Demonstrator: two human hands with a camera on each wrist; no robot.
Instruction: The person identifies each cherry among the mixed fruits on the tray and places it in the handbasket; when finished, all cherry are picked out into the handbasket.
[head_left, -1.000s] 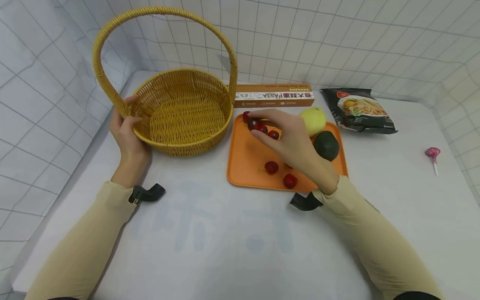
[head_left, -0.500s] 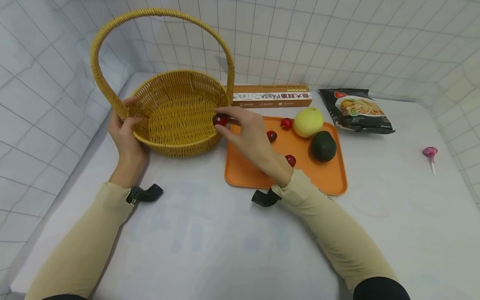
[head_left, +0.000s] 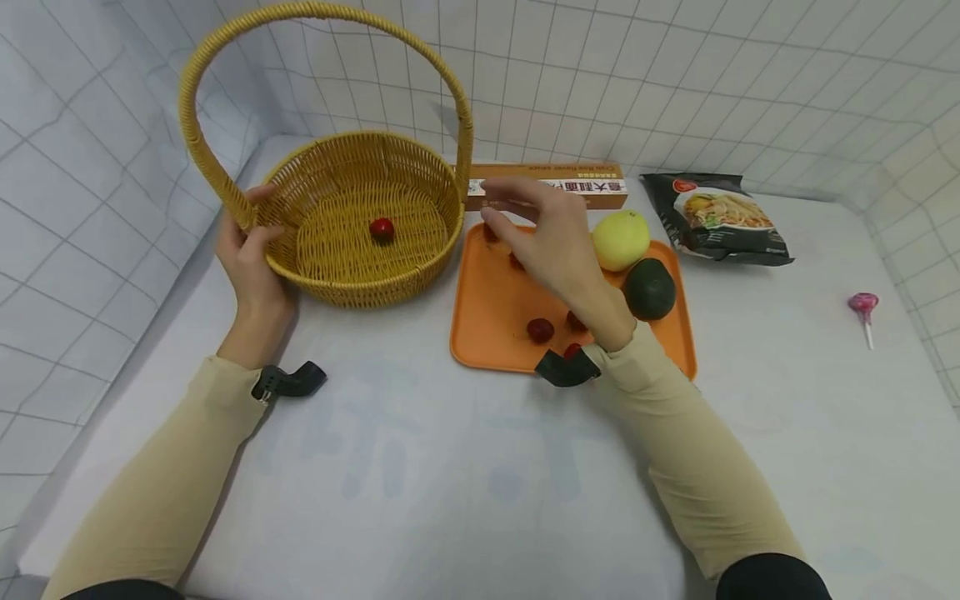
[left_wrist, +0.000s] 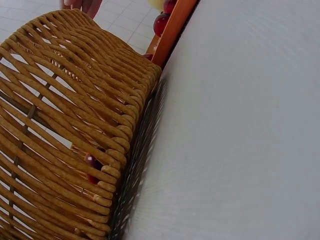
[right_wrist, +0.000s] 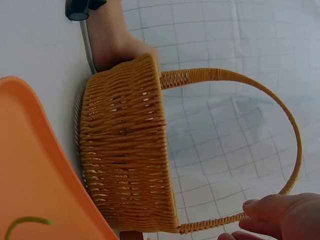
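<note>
My left hand (head_left: 255, 271) grips the left rim of a yellow woven basket (head_left: 360, 287), near the foot of its tall handle. One dark red cherry (head_left: 382, 231) lies on the basket floor; the left wrist view shows the basket wall (left_wrist: 75, 100) with red showing through the weave. Over an orange tray (head_left: 480, 333) hovers my right hand (head_left: 562, 242), thumb and fingers apart, with nothing visible between them. Several cherries lie on the tray, one (head_left: 540, 330) near its front; others are partly hidden beneath my right hand and wrist.
On the tray's right side sit a yellow-green round fruit (head_left: 621, 240) and a dark green avocado-like fruit (head_left: 649, 289). Behind stands a brown pasta box (head_left: 585, 185). A black noodle packet (head_left: 723, 218) and a pink lollipop (head_left: 864, 305) lie to the right.
My right hand carried a cherry left to the basket, let it go there, then moved back right over the tray. My left hand stays on the rim.
</note>
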